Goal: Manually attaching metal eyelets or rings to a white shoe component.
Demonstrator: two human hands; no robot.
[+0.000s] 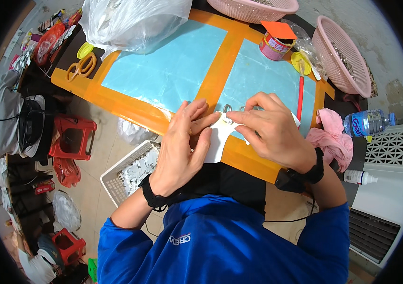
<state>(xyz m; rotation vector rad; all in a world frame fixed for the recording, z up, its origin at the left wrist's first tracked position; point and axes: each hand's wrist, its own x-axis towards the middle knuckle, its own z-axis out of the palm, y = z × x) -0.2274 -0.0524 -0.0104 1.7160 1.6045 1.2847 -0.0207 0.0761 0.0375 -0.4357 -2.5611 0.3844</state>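
A white flat piece (219, 137), cloth-like or leather-like, lies over the table's near edge between my hands. At its upper end is a small white folded bit (227, 118) beside a metal ring (228, 108). My left hand (177, 144) rests along the piece's left side, fingers stretched and apart, index fingertip touching its upper end. From the right, my right hand (274, 130) bends its index finger and thumb onto the folded bit in a pinch. More metal rings (242, 108) show partly behind the right fingers. What lies under the left palm is hidden.
A clear plastic bag (132, 23) and orange scissors (82, 67) lie at the table's far left. At right are a pink tin (275, 46), a red-handled brush (301, 97), a pink basket (338, 59), a pink cloth (332, 137) and a bottle (367, 123). A white crate (111, 182) stands below.
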